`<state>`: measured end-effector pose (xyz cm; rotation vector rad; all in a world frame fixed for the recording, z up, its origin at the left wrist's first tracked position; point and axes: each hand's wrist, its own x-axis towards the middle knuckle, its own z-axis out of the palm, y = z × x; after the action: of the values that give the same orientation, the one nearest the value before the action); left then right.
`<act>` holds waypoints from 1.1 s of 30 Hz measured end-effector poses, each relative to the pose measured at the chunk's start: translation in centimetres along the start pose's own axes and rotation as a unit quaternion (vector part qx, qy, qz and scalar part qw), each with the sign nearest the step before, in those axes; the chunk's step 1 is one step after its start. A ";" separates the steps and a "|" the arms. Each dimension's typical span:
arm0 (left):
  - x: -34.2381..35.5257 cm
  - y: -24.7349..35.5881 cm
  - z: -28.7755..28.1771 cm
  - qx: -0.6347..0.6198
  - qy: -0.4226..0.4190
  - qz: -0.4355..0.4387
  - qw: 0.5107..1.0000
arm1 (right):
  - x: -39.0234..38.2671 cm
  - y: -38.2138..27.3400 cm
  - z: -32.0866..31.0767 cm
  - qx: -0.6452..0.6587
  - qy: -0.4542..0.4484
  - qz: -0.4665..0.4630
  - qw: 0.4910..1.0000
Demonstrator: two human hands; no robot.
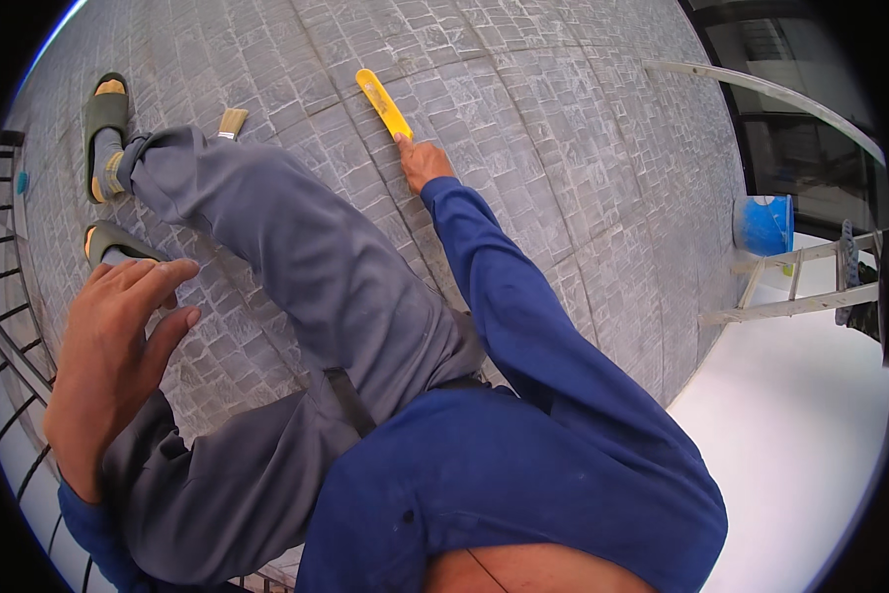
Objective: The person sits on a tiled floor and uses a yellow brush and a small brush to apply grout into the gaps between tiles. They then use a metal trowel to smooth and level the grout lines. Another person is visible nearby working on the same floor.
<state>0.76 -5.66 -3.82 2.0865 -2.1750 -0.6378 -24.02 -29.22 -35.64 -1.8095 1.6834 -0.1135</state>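
My right hand (425, 164) reaches out over the grey tiles, its fingers closed on the near end of a long, narrow yellow tool (382, 103) with a rounded far end. Its exact kind cannot be made out. The tool lies along or just above the tiled floor (523, 128). My left hand (118, 341) is raised above my bent leg on the left, holding nothing, with its fingers curved and the thumb apart. Beyond my knee, a paintbrush (232, 123) with pale bristles rests on the tiles, its handle hidden behind my trouser leg.
A blue bucket (763, 225) stands at the right beside a metal ladder (800, 308). Black railing bars (0, 237) run along the left edge. My sandalled feet (108, 124) are at the upper left. A white surface (790, 435) lies at the lower right.
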 end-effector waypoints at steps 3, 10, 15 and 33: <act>-0.5 0.2 -0.6 -0.015 0.017 -0.002 1.000 | 2.7 -3.0 0.1 0.019 0.019 -0.013 1.000; -2.4 -1.5 -0.6 -0.055 0.032 -0.069 0.996 | -7.5 9.5 -5.1 0.355 -0.219 0.105 0.903; -2.5 -2.8 0.7 -0.058 -0.012 -0.138 0.989 | -23.5 20.0 -10.9 0.151 -0.085 0.113 0.979; -0.6 -0.9 -0.7 -0.032 -0.002 -0.090 0.995 | 4.5 1.2 -2.8 -0.041 0.048 -0.040 0.997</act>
<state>1.95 -5.23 -3.30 2.2658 -1.9559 -0.7149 -25.63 -34.37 -35.71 -1.9604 1.7036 -0.1700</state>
